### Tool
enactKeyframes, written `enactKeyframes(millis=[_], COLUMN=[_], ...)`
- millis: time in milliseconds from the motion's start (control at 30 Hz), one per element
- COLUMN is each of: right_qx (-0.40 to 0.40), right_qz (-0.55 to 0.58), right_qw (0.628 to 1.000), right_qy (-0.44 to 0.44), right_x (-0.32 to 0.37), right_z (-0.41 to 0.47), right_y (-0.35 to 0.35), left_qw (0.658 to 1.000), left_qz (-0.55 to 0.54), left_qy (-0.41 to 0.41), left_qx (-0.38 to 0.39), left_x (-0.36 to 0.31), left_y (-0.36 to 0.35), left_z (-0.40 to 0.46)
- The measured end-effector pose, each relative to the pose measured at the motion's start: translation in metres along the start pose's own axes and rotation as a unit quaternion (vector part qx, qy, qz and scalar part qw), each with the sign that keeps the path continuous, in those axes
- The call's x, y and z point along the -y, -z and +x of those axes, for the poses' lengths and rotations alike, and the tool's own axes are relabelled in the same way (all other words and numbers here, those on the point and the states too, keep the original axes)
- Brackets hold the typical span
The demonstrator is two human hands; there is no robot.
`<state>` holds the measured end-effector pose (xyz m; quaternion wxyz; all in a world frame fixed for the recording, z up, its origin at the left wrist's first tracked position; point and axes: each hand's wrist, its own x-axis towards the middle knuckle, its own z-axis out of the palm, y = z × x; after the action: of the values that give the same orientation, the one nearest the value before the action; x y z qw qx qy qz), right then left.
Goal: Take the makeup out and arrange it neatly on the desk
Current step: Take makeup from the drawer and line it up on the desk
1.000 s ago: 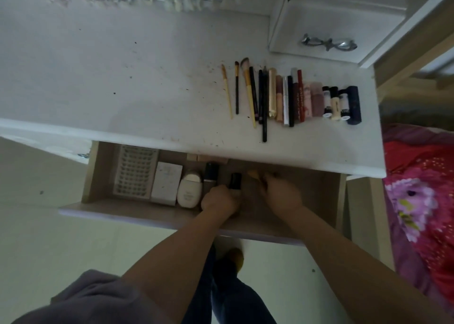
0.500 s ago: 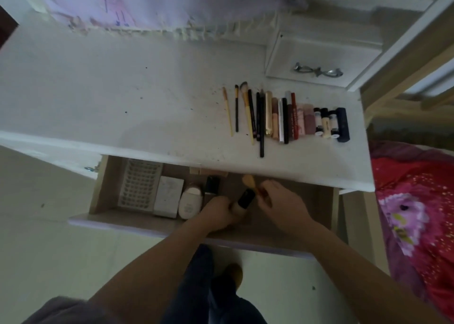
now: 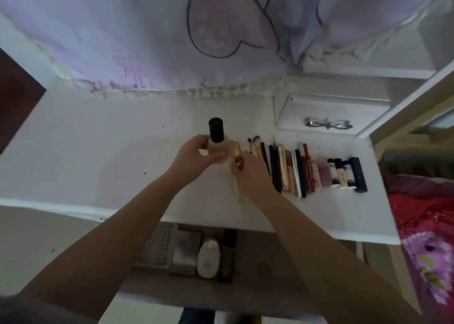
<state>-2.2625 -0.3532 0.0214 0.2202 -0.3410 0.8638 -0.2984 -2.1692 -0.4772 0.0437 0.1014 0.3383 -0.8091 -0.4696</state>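
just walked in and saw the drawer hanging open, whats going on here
A person is moving makeup from the open drawer onto the white desk. The left hand grips a pale bottle with a black cap above the desk; the right hand holds a gold-handled brush at the left end of the row of brushes and tubes. A few items remain in the drawer.

Dim, flat indoor light; soft blur throughout, strongest near the bottom edge; wide-angle bending curves the tabletop (image 3: 98, 151) edges.
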Motion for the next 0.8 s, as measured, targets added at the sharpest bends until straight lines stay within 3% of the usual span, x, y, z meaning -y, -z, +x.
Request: enactKeyframes(millis=[233,500,633,733,800], right_qx=[-0.005,-0.034,-0.202,-0.187,-0.096], right_qz=[-0.21,-0.212,-0.147,-0.074,-0.102], right_qw=[0.976,0.975,0.968,0.97,0.957], right_qy=[-0.049,-0.063,-0.006,0.137,0.256], right_x=[0.001,-0.009,-0.012,-0.015,-0.024], right_z=[0.038,0.034,0.021,-0.02,-0.061], right_y=[-0.019,-0.02,-0.003,0.01,0.0], left_qw=[0.998,0.984,0.978,0.993,0.996], left_qz=[-0.023,-0.072,-0.071,-0.018,-0.006], left_qy=[-0.029,-0.059,-0.062,-0.055,-0.082], left_qx=[0.047,0.15,0.185,0.106,0.032], left_x=[-0.019,-0.022,-0.021,-0.021,-0.017], left_y=[-0.026,-0.073,-0.073,-0.055,-0.037], left_z=[0.124,0.164,0.161,0.135,0.089])
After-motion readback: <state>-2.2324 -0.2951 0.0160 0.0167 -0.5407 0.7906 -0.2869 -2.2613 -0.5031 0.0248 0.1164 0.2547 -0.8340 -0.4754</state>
